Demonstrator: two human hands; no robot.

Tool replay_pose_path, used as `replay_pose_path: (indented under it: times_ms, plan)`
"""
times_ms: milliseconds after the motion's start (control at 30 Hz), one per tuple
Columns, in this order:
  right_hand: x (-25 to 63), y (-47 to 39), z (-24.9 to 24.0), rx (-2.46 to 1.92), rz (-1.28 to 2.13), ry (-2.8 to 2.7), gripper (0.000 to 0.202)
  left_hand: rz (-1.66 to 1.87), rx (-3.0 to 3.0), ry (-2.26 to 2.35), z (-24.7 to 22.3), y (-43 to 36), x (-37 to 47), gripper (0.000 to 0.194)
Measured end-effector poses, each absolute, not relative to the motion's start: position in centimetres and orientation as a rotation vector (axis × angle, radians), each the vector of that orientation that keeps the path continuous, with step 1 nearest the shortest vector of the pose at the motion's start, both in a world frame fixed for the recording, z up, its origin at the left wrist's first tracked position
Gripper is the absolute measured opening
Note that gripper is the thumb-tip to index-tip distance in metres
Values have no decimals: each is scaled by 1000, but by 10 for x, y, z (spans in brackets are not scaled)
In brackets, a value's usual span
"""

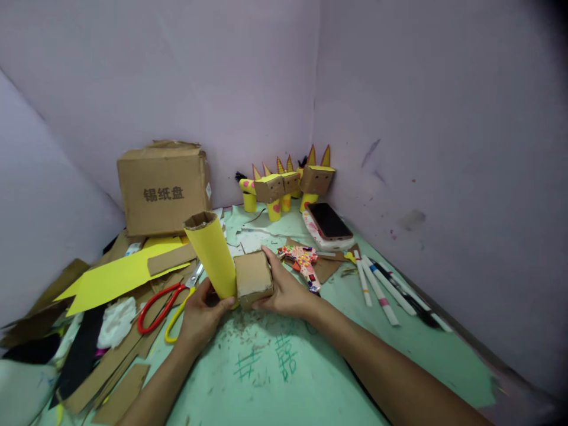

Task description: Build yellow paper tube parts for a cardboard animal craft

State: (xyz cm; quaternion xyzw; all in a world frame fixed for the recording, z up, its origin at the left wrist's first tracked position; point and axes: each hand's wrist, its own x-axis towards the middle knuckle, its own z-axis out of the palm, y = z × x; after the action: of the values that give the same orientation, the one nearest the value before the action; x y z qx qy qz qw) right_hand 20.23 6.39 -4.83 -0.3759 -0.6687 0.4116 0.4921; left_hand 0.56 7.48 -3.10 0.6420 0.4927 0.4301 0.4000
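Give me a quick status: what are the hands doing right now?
Left hand grips yellow tube. Right hand presses small cardboard box against it. Scissors lie beside left hand, apart.

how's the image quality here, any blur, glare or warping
Head view: soft, even light with no glare; edges bend outward and the top right corner darkens; the yellow tube and cardboard block in the hands are reasonably sharp; the phone screen shows no reflection.

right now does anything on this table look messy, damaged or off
Yes. Brown cardboard crumbs are scattered over the pale green tabletop just in front of both hands, and green pen scribbles mark its surface. The yellow paper-covered cardboard tube leans tilted against the small brown cardboard cube, its top rim ragged.
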Motion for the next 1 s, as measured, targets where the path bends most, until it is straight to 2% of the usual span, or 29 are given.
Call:
replay_pose_path:
  times_ms: [533,800,1000]
  plan:
    - [203,64,-46,-943,964,-1635,123,1074,1692,1284,-34,75,2,38]
    - [204,66,-51,-966,939,-1666,125,899,1953,1374,-28,71,0,35]
    - [204,67,-53,-940,927,-1652,125,920,1995,1344,-30,71,-2,42]
